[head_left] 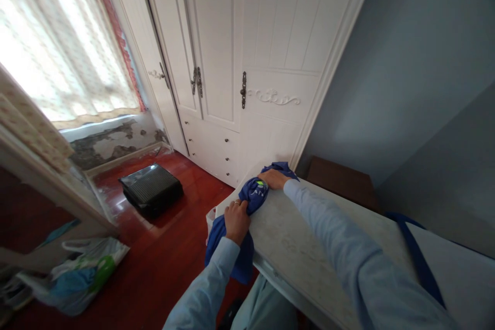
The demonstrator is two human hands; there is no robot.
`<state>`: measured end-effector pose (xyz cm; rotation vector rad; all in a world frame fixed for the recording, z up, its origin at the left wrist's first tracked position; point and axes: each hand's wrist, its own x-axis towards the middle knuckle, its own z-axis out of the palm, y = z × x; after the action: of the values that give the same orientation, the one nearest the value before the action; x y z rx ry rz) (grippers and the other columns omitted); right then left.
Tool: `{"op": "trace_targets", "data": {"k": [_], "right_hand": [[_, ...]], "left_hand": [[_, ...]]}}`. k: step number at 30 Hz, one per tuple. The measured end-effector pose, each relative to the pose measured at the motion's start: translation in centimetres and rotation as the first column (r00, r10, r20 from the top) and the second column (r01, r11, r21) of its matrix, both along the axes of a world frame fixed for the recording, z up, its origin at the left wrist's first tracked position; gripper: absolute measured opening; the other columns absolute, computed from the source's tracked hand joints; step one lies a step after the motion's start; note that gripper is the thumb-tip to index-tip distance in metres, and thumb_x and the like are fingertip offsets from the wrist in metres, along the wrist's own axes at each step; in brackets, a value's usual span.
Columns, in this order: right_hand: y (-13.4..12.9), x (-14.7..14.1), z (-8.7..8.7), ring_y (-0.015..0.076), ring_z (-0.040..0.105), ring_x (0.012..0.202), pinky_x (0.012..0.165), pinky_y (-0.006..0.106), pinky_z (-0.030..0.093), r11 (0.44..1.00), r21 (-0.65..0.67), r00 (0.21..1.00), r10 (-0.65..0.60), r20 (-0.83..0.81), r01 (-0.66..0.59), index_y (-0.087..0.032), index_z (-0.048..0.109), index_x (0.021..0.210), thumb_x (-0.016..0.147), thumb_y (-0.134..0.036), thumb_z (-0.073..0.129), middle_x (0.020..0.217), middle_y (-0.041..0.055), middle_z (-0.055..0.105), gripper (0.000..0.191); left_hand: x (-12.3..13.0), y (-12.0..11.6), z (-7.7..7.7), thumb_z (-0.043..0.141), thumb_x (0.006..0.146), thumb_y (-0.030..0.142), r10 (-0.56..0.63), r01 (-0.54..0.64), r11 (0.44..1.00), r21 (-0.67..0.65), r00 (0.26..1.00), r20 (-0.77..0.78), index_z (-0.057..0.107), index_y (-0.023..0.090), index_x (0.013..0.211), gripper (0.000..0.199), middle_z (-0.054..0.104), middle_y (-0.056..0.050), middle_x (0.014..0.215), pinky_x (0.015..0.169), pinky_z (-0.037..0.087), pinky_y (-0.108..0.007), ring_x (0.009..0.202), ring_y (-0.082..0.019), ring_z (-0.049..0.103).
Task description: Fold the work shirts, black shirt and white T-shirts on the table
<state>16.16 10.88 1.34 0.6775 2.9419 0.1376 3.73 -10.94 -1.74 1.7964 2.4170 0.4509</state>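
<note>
A blue cloth garment (254, 194) with a white and lime-green print lies bunched along the far left end of the pale tabletop (294, 232). My left hand (237, 220), with a ring on one finger, is closed on its near part, and the cloth below hangs over the table's edge. Farther off, my right hand (274, 179) is bent over the garment beside the print, fingers curled into the fabric. More blue cloth spreads out beyond that hand. The fingertips of the right hand are partly hidden.
A white wardrobe (216, 51) stands just past the table. On the red floor are a black case (152, 190) and a plastic bag (83, 273). A brown box-like piece (342, 180) sits behind the table, and a blue-edged white item (456, 268) is at the right.
</note>
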Motion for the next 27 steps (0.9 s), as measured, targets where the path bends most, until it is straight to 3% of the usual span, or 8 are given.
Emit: {"op": "trace_targets", "data": {"k": [4, 7, 10, 12, 15, 18, 23, 27], "right_hand": [[0.9, 0.2, 0.2, 0.0252, 0.067, 0.102, 0.092, 0.033, 0.044, 1.000, 0.011, 1.000, -0.022, 0.019, 0.022, -0.013, 0.062, 0.122, 0.093, -0.018, 0.057, 0.108, 0.0132, 0.075, 0.030], [1.2, 0.2, 0.2, 0.0242, 0.063, 0.110, 0.101, 0.036, 0.039, 0.998, 0.037, 0.998, -0.058, -0.003, 0.058, -0.013, 0.064, 0.121, 0.098, -0.018, 0.049, 0.114, 0.0120, 0.073, 0.028], [1.3, -0.4, -0.1, 0.0246, 0.056, 0.120, 0.108, 0.040, 0.033, 0.993, 0.066, 0.994, -0.100, -0.030, 0.102, -0.014, 0.065, 0.119, 0.103, -0.017, 0.039, 0.121, 0.0121, 0.070, 0.031], [1.5, -1.2, -0.5, 0.0267, 0.052, 0.125, 0.111, 0.045, 0.030, 0.985, 0.085, 0.989, -0.145, -0.039, 0.148, -0.015, 0.064, 0.123, 0.104, -0.016, 0.035, 0.127, 0.0144, 0.067, 0.034], [2.0, -2.1, -1.2, 0.0287, 0.049, 0.128, 0.109, 0.051, 0.034, 0.969, 0.089, 0.973, -0.229, -0.038, 0.232, -0.017, 0.057, 0.135, 0.104, -0.015, 0.028, 0.136, 0.0170, 0.061, 0.042], [2.6, -2.3, -1.6, 0.0291, 0.050, 0.129, 0.103, 0.051, 0.041, 0.961, 0.039, 0.962, -0.274, 0.002, 0.274, -0.021, 0.051, 0.142, 0.103, -0.014, 0.030, 0.142, 0.0171, 0.056, 0.045], [2.6, -1.5, -1.8, 0.0320, 0.049, 0.133, 0.104, 0.056, 0.041, 0.954, -0.021, 0.954, -0.297, 0.035, 0.298, -0.022, 0.046, 0.147, 0.100, -0.022, 0.041, 0.147, 0.0187, 0.052, 0.047], [1.5, -0.7, -1.7, 0.0335, 0.050, 0.131, 0.109, 0.060, 0.034, 0.940, 0.008, 0.939, -0.342, 0.008, 0.342, -0.017, 0.045, 0.147, 0.099, -0.022, 0.041, 0.142, 0.0229, 0.055, 0.049]], "left_hand": [[-0.7, -0.6, -0.6, 0.054, 0.087, 0.022, -0.007, 0.009, 0.995, 0.095, 1.000, -0.022, 0.067, 0.014, 0.116, 0.033, 0.067, -0.015, 0.124, 0.101, 0.040, -0.046, 0.118, -0.031, 0.058], [-1.0, -1.7, -1.3, 0.057, 0.090, 0.045, -0.034, 0.034, 0.991, 0.128, 0.999, -0.006, 0.055, 0.011, 0.138, 0.059, 0.059, -0.019, 0.141, 0.115, 0.028, -0.053, 0.134, -0.034, 0.049], [-0.9, -2.9, -1.5, 0.061, 0.084, 0.064, -0.002, 0.001, 0.998, 0.064, 1.000, 0.009, 0.042, 0.010, 0.151, 0.088, 0.047, -0.022, 0.154, 0.122, 0.012, -0.062, 0.148, -0.038, 0.034], [-0.7, -3.7, -1.3, 0.067, 0.078, 0.067, 0.044, -0.044, 0.999, -0.008, 0.998, 0.038, 0.035, 0.010, 0.156, 0.101, 0.038, -0.022, 0.160, 0.121, 0.012, -0.065, 0.152, -0.041, 0.026], [-0.1, -5.0, -0.9, 0.072, 0.075, 0.061, 0.123, -0.113, 0.989, -0.092, 0.986, 0.111, 0.024, 0.011, 0.160, 0.110, 0.024, -0.022, 0.166, 0.116, 0.029, -0.063, 0.155, -0.041, 0.015], [0.3, -6.3, -0.8, 0.072, 0.078, 0.052, 0.171, -0.152, 0.982, -0.110, 0.967, 0.187, 0.022, 0.011, 0.160, 0.105, 0.019, -0.022, 0.167, 0.110, 0.043, -0.056, 0.155, -0.039, 0.015], [-0.4, -7.3, -1.4, 0.062, 0.085, 0.025, 0.135, -0.142, 0.990, 0.019, 0.970, 0.205, 0.044, 0.011, 0.150, 0.069, 0.035, -0.020, 0.162, 0.116, 0.040, -0.047, 0.150, -0.034, 0.032], [-1.6, -6.9, -1.1, 0.054, 0.084, 0.012, 0.105, -0.115, 0.992, 0.053, 0.982, 0.159, 0.052, 0.012, 0.143, 0.059, 0.049, -0.017, 0.150, 0.112, 0.044, -0.046, 0.143, -0.033, 0.040]]}}
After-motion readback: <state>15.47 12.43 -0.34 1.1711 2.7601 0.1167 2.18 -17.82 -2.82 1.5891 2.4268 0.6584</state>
